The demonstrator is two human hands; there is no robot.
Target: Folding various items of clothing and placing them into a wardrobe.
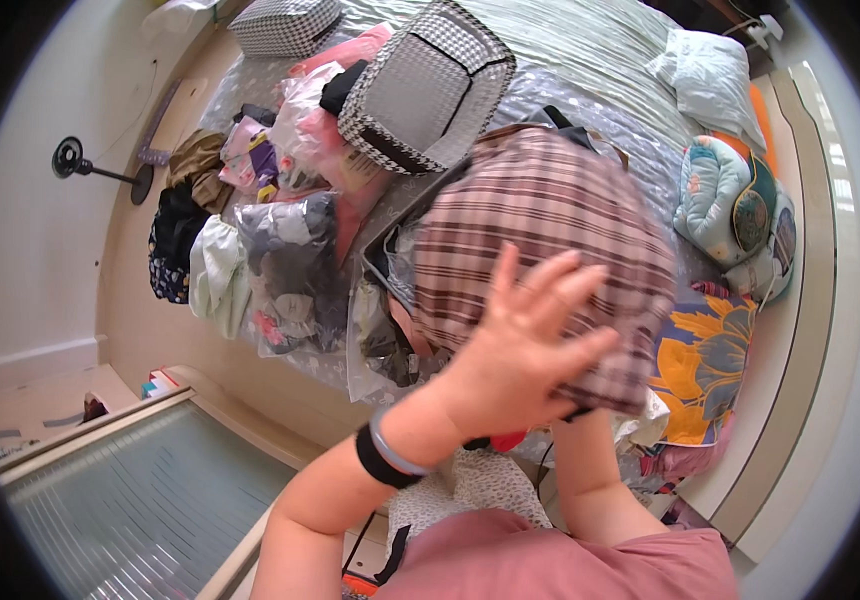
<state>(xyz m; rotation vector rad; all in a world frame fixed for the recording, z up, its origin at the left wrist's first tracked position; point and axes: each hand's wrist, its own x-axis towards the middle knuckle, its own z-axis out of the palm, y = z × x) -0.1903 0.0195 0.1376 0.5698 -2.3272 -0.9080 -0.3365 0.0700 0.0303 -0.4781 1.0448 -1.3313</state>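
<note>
A pink and brown plaid cloth item [542, 195], perhaps a garment, is spread in a rounded shape before me. My left hand [535, 322] is in front of it with the fingers spread, gripping nothing; whether the palm touches the fabric is unclear. My right forearm reaches up to the plaid cloth's lower edge, and the cloth hides the right hand. Partly covered by the plaid cloth is an open grey-edged case or box [377, 259] with clothes inside. A houndstooth storage box [430, 90] stands tilted just beyond, its inside facing me.
On the bed [580, 37], clear plastic bags of clothes [287, 262] and a pale green cloth [220, 274] lie left. A folded quilt [711, 195] and orange-flowered fabric [704, 367] lie right. A small black fan [70, 157] and a glass-topped cabinet [145, 502] are at left.
</note>
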